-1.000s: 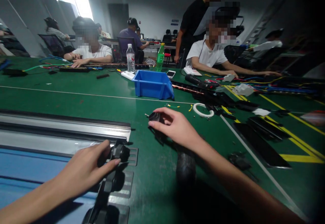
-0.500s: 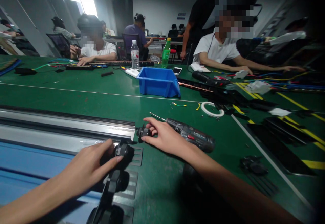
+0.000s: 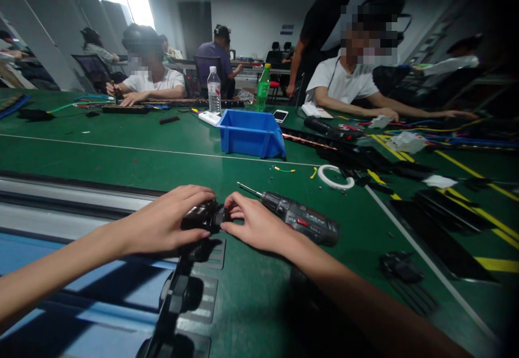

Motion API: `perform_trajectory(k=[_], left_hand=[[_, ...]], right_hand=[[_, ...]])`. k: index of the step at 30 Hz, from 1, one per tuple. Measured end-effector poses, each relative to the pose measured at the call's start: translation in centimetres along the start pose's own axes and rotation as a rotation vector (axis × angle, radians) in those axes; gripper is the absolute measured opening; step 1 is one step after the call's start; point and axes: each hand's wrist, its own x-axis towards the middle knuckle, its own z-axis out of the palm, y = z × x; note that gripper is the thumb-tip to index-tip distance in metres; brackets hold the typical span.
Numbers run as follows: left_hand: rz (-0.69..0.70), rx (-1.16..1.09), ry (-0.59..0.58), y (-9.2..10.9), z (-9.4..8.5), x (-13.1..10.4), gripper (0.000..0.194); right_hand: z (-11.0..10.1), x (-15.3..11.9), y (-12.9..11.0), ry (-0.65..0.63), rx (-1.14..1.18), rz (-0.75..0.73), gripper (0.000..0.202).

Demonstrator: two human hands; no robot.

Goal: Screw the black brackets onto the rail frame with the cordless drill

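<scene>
My right hand [image 3: 257, 221] pinches a small black plastic fitting [image 3: 221, 215] between thumb and fingers, at the end of a black-and-silver metal rail [image 3: 141, 201]. Over that rail end, my left hand [image 3: 172, 220] is wrapped, its fingers on the far side and thumb on the near side. Its palm hides much of the joint, so whether the fitting is seated cannot be seen. Below my left hand, several black knob-like fittings with slotted flat plates [image 3: 198, 298] stand along the ends of blue panels [image 3: 101, 287]. A cordless screwdriver [image 3: 302, 218] lies just beyond my right hand.
Further back on the green table [image 3: 162, 158] stand a blue bin [image 3: 251, 139], a water bottle [image 3: 214, 92] and a green bottle [image 3: 263, 90]. A white ring [image 3: 335, 177], black parts and wires lie to the right. Co-workers sit opposite.
My left hand has moved from a nearer black fitting up and right onto the rail end. The right hand still pinches its fitting, now close against the left hand.
</scene>
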Motion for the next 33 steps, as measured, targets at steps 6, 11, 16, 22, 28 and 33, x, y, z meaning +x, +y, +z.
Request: perform_trajectory(k=[6,11,16,22,28,33], left_hand=[[0.016,-0.131,-0.054,-1.5,2.3,2.4,0.057],[0.025,-0.141,-0.055,-1.7,2.4,2.3,0.054],[0.014,-0.137,-0.064,-1.5,2.4,2.2,0.048],[0.002,-0.127,-0.061,-1.6,2.5,2.1,0.044],[0.038,-0.125,-0.055,-1.9,2.6,1.9,0.048],[0.022,-0.129,-0.039,-1.9,2.6,1.7,0.050]], right_hand=[[0.2,0.1,0.3,-0.023,0.007,-0.008,0.029],[0.4,0.1,0.3,-0.008,-0.090,-0.025,0.028],[-0.1,-0.1,-0.9,0.017,-0.215,-0.027,0.031],[-8.5,-0.9,-2.1,0.158,-0.503,0.180,0.015],[-14.4,0.3,2.7,0.234,-0.785,0.553,0.013],[-12.1,2.9,5.9,0.105,-0.812,0.650,0.032]])
